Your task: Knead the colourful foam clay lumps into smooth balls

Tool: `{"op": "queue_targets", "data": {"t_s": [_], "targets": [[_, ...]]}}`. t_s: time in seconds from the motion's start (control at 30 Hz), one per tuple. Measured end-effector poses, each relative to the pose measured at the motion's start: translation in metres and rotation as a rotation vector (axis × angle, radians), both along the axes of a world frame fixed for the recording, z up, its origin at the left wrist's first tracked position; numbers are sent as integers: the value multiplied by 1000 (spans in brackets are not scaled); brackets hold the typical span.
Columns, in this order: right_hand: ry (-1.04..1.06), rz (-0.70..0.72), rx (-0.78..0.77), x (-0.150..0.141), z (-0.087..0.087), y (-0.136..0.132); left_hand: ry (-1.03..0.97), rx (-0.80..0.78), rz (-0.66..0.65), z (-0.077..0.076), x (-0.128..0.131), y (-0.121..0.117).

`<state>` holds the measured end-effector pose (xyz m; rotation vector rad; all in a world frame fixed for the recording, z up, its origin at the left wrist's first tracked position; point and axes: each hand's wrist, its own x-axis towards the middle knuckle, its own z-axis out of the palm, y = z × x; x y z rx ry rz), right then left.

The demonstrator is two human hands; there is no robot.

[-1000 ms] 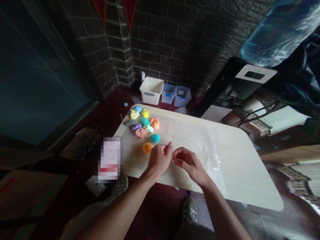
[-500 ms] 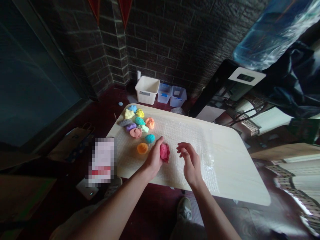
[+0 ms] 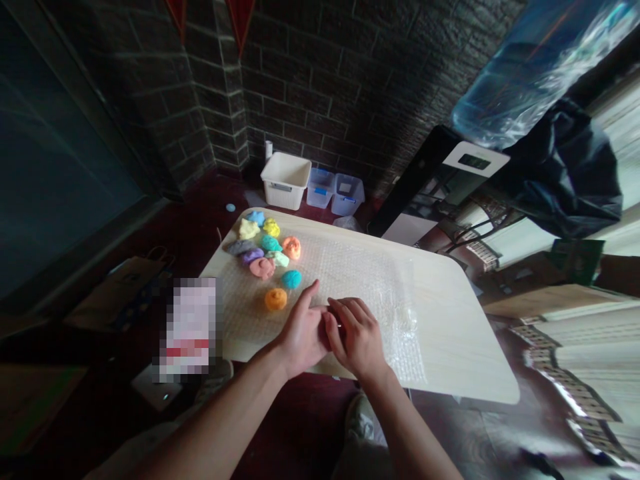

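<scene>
My left hand (image 3: 306, 331) cups the pink lump of modelling clay, its thumb sticking up and away. Over that palm, my right hand (image 3: 357, 335) presses with curled fingers. The pink clay itself is hidden between the two hands, above the near edge of the table. An orange clay lump (image 3: 275, 299) lies just left of my left hand. Slightly farther back sits a turquoise clay ball (image 3: 291, 279). Beyond these, several more lumps cluster, among them a salmon one (image 3: 263, 268), a purple one (image 3: 252, 255) and a peach-orange one (image 3: 292, 248).
Bubble wrap (image 3: 360, 273) covers much of the pale wooden table (image 3: 450, 333). Behind the table stand a white basket (image 3: 286, 183) and two clear bins (image 3: 347, 193). A water dispenser (image 3: 440, 173) with a blue bottle (image 3: 530, 73) rises at the back right.
My right hand has moved left onto my left palm, and the pink clay has gone out of sight between them. The whole view has shifted slightly.
</scene>
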<state>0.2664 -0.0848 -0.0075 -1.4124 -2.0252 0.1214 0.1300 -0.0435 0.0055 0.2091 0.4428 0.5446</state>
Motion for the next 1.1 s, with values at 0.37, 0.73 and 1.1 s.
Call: {"op": "queue_targets", "data": {"t_s": [0.37, 0.73, 1.1], "targets": [[434, -531, -62, 36, -5, 8, 443, 207, 2, -9, 5, -2], [1099, -426, -321, 14, -3, 19, 329, 32, 166, -23, 29, -17], [259, 81, -254, -29, 1, -10, 155, -152, 449, -21, 21, 1]]}}
